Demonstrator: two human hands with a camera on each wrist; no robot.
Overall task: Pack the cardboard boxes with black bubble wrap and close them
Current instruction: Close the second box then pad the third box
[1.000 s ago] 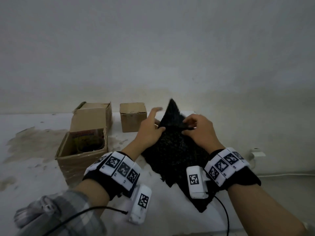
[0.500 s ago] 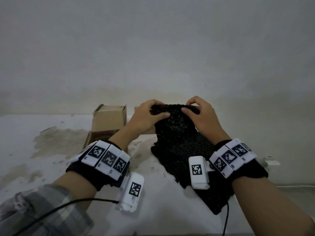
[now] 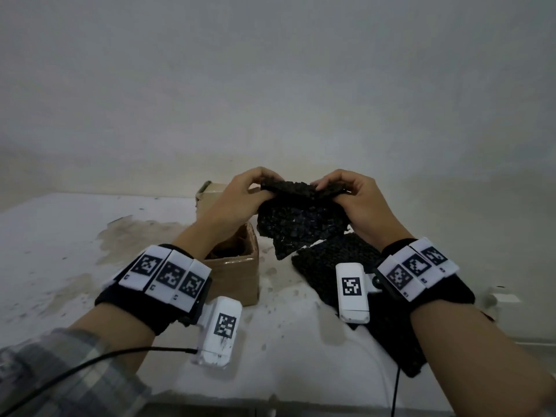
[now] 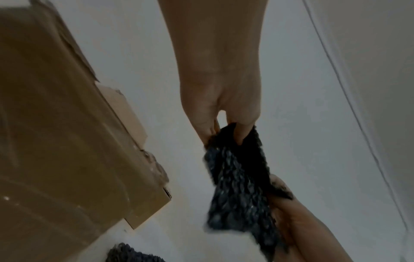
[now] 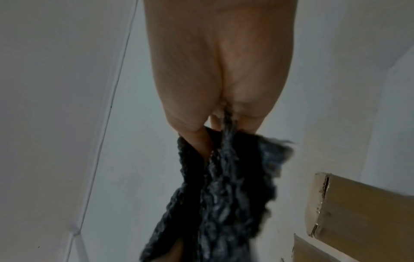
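Head view shows both hands raised over the desk [image 3: 75,236], each pinching a top corner of one sheet of black bubble wrap [image 3: 301,218]. The left hand [image 3: 240,200] has its fingers curled over the sheet's upper left edge, and the right hand [image 3: 358,203] does the same at the upper right, so the sheet's top edge runs left to right between them and the rest hangs down, partly folded on itself. The left wrist view confirms that thumb and fingers are closed on the wrap; the right wrist view shows the same grip, with the sheet bunched below the fingers.

The open cardboard box [image 3: 237,266] stands on the desk below and to the left of the hanging sheet, just under the left forearm, with something dark inside that I cannot make out. The left hand is the nearer one to it. Judging from this, the next move turns on carrying the sheet leftward and down so its lower edge enters the opening, and the sheet looks wider than the box mouth, so it probably needs folding or crumpling first.

A second cardboard box [image 3: 210,191] sits behind the left hand, mostly hidden. More black bubble wrap, the spare pile [image 3: 331,272], lies flat on the desk under the right wrist.
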